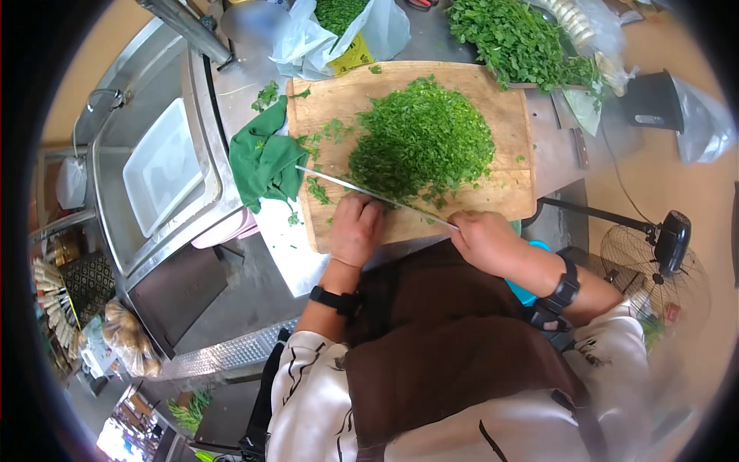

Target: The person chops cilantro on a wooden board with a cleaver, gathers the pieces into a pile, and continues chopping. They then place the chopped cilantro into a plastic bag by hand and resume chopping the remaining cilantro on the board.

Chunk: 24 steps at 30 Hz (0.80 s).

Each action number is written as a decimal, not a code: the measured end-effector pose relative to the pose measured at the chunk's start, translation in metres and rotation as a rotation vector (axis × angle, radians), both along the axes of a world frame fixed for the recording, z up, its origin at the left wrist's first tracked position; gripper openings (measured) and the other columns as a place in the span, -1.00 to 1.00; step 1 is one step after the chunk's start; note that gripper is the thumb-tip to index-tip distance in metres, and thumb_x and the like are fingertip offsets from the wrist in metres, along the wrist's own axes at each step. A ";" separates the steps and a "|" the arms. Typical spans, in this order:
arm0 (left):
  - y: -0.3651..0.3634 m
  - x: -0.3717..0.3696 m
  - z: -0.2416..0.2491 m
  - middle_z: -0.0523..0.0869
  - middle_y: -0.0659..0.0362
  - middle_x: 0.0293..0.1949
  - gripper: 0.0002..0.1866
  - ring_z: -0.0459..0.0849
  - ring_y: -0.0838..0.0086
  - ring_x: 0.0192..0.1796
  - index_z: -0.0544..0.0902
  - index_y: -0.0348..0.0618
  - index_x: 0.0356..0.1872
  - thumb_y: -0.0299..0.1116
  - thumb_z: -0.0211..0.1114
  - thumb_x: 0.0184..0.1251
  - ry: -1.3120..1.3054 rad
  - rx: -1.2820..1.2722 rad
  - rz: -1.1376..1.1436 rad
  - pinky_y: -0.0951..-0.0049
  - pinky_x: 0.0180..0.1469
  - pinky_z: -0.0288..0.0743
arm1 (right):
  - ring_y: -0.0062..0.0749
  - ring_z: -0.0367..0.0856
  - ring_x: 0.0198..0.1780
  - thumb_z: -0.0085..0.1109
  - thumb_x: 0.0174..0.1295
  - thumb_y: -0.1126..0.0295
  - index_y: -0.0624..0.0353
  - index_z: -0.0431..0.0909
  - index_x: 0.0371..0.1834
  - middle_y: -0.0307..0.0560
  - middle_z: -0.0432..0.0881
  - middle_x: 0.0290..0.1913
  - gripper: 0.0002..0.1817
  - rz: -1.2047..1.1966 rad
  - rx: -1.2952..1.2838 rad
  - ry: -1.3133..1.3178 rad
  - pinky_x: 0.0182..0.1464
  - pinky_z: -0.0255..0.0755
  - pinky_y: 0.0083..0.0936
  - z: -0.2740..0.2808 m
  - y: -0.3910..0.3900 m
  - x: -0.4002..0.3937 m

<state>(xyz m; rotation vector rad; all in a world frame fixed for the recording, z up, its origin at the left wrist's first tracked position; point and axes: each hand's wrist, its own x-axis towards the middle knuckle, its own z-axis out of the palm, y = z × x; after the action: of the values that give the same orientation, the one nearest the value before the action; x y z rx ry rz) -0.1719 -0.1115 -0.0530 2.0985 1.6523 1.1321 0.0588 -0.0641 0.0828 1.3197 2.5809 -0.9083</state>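
A wooden cutting board bears a large heap of chopped green herbs, darker at its lower left. My right hand is closed round the handle end of a knife. The blade points left across the board's near side, along the lower edge of the heap. My left hand rests at the board's near edge, below the blade, with its fingers bent together by the herbs. Whatever those fingers hold is hidden. Scattered leaf bits lie on the board's left part, beside a green cloth.
At the left is a sink with a white plastic tub. Behind the board stand a plastic bag of greens and a pile of leafy herbs. A second knife, a dark container and a fan are at the right.
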 end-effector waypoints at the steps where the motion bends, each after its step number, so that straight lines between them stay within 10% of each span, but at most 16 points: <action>1: 0.000 0.001 0.002 0.60 0.04 -0.20 -0.79 0.58 0.09 -0.11 0.65 -0.20 -0.26 -0.54 0.37 0.01 0.008 -0.004 0.005 0.17 -0.07 0.52 | 0.16 0.63 -0.35 0.12 0.24 0.39 0.27 0.53 -0.36 0.19 0.62 -0.44 -0.85 -0.006 -0.029 -0.033 -0.24 0.53 -0.05 0.008 -0.002 0.003; 24: 0.030 0.024 0.001 0.59 0.07 -0.24 -0.83 0.58 0.10 -0.15 0.60 -0.20 -0.37 -0.58 0.44 0.05 -0.104 -0.026 0.177 0.24 -0.17 0.52 | 0.20 0.63 -0.30 0.12 0.29 0.28 0.32 0.56 -0.32 0.29 0.63 -0.39 -0.74 -0.372 -0.153 0.228 -0.21 0.50 -0.07 -0.049 0.051 0.017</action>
<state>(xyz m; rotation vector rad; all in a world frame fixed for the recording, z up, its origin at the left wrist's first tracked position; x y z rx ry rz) -0.1479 -0.0812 -0.0519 1.8741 1.8217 1.2421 0.0760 -0.0130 0.0338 1.7769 2.3950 -1.3580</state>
